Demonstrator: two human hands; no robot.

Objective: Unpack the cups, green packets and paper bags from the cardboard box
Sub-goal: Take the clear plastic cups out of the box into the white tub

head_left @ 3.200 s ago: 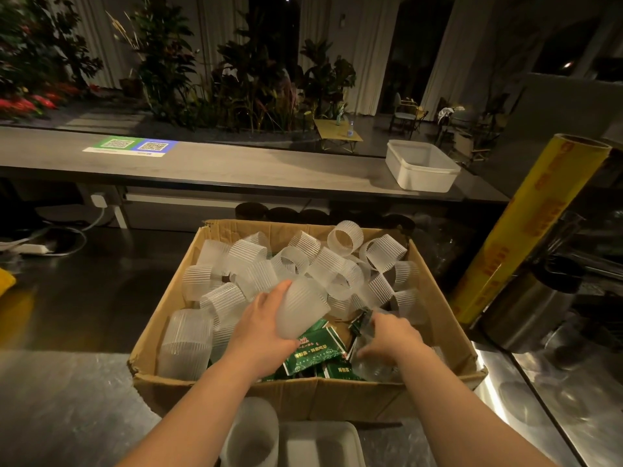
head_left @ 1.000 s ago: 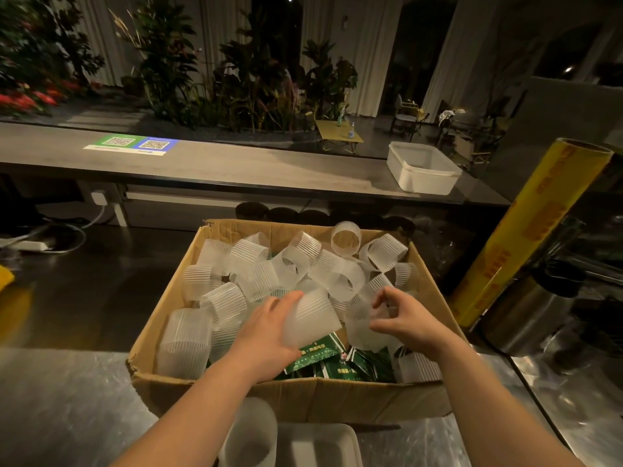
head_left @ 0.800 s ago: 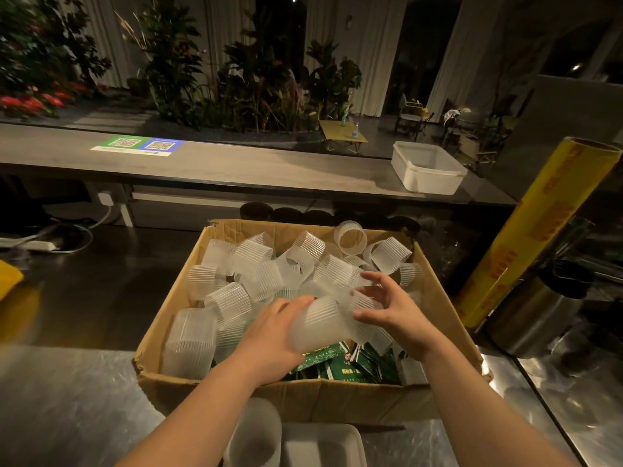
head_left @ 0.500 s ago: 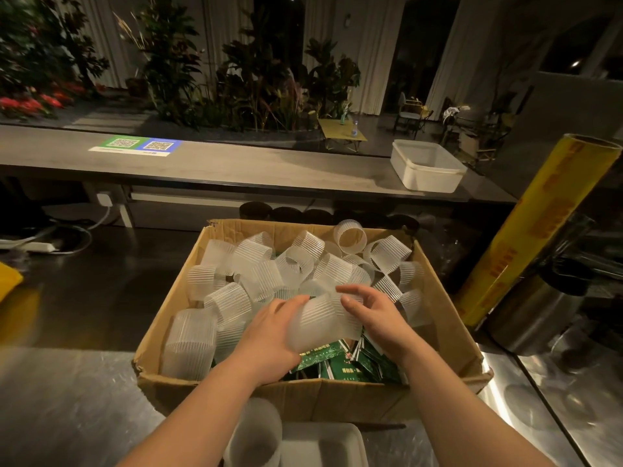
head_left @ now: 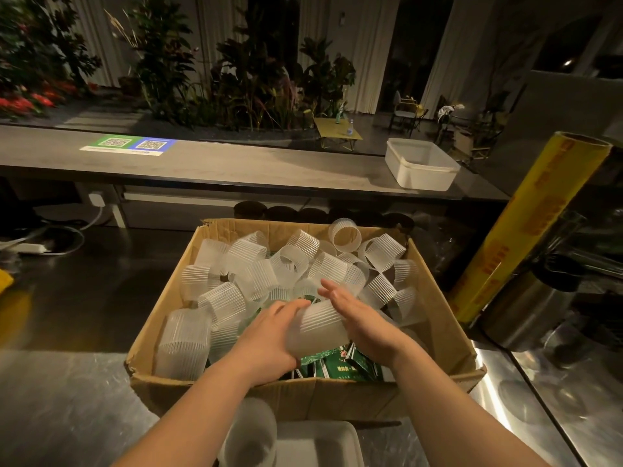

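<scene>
An open cardboard box (head_left: 448, 318) on the steel counter holds several ribbed, frosted plastic cups (head_left: 249, 254) and green packets (head_left: 340, 362) at its near side. My left hand (head_left: 269, 335) grips a stack of frosted cups (head_left: 317, 326) lying sideways above the packets. My right hand (head_left: 357, 315) presses its flat palm and straight fingers against the stack's right end. No paper bags show among the contents.
A frosted cup (head_left: 251, 433) and a white tray (head_left: 320, 443) stand in front of the box. A yellow cling-film roll (head_left: 526, 224) and a steel canister (head_left: 526, 308) are at the right. A white tub (head_left: 421, 170) sits on the far counter.
My right hand lifted a cup from the near right of the box, brought it left and pushed it onto the stack in my left hand; its fingers are now straight against the stack's end.
</scene>
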